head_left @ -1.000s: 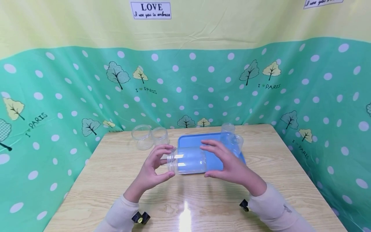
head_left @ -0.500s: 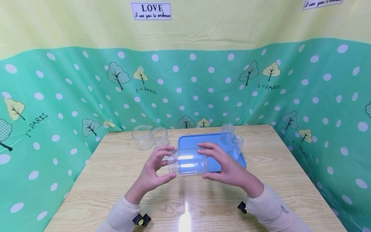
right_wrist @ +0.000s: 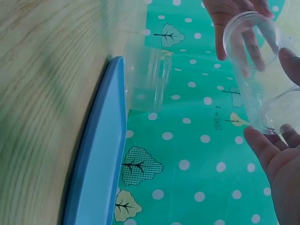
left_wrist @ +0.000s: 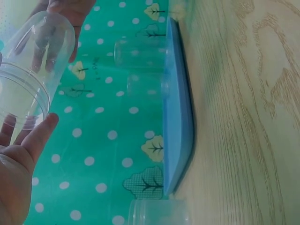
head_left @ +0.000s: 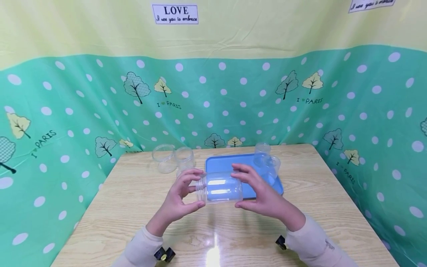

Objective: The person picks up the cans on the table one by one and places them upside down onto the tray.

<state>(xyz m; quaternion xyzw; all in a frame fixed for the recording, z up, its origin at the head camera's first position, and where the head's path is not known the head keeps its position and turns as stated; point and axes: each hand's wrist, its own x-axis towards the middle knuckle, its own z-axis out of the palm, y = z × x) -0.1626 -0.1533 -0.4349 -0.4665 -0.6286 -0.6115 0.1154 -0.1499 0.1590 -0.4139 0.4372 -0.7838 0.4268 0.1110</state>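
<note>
The left hand (head_left: 178, 195) is gripping the threaded neck (head_left: 201, 188) of a clear jar (head_left: 220, 189) and the right hand (head_left: 263, 192) its base (head_left: 239, 187), thumbs (head_left: 192, 207) standing wide of the curved fingers (head_left: 191, 172).

Colourless jar (head_left: 220, 187), blue tray (head_left: 217, 163), pale wood-grained table (head_left: 247, 237), white-dotted green curtain (head_left: 207, 111), yellow above.

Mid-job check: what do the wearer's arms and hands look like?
The left hand and right hand are gloveless. The left sleeve and right sleeve are off-white, the right with a dark marking. A small black attachment sits near each wrist, the left's with a yellow spot.
</note>
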